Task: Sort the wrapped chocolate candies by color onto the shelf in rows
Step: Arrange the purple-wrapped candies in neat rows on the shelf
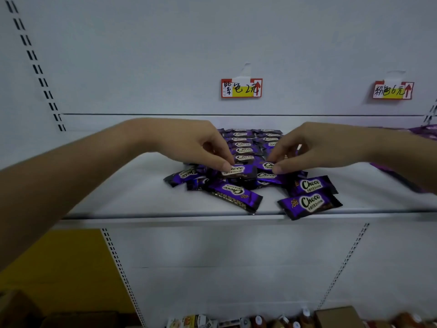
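1. White metal shelf [142,200] carries our purple candies [309,202], under the matching purple price tag [241,88].
2. Neat rows [242,144] sit at the back; a loose heap [227,191] waits nearer the edge.
3. Our left hand [189,143] pinches one wrapper [240,172], our right hand [319,147] another, likely to extend the rows.

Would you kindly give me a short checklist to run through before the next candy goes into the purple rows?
1. Left hand pinches a purple foil-wrapped Choco candy: ok.
2. Right hand pinches a second purple candy: ok.
3. Back rows of purple candies lie neatly below the red-and-yellow price label: ok.
4. Loose purple pile sorted: not ok, pieces lie skewed.
5. Frontmost candy fully on the white metal shelf: not ok, it overhangs the front edge.
6. Free slot at the rows' front: cannot tell, the hands hide it.
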### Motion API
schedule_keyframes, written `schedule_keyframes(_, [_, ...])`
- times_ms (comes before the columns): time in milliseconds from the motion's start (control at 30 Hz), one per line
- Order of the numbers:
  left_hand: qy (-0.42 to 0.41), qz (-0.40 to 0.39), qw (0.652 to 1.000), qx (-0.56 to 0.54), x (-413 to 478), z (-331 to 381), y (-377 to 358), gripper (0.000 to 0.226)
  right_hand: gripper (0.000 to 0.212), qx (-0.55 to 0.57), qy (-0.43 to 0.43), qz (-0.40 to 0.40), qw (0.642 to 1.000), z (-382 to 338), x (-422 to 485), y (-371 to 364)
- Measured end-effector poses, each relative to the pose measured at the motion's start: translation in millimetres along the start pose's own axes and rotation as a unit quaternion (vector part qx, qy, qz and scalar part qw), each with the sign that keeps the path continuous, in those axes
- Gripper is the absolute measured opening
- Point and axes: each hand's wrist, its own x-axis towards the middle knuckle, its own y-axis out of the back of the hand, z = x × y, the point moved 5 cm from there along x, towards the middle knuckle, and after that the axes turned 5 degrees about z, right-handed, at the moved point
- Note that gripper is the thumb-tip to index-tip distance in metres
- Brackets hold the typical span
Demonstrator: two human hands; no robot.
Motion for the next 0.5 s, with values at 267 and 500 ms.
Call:
schedule_keyframes(267, [0.004, 0.033, 0.998, -0.060, -5.8, -0.2, -3.9, 0.009, 0.015, 0.087, -0.037, -0.011, 0.995, 2.0, 2.6, -3.6])
schedule_keyframes(500, [0.032, 0.079, 0.983, -0.161, -14.4, -14.8, 17.2, 0.011, 0.015, 0.125, -0.062, 0.034, 0.990, 7.1, 6.8, 0.8])
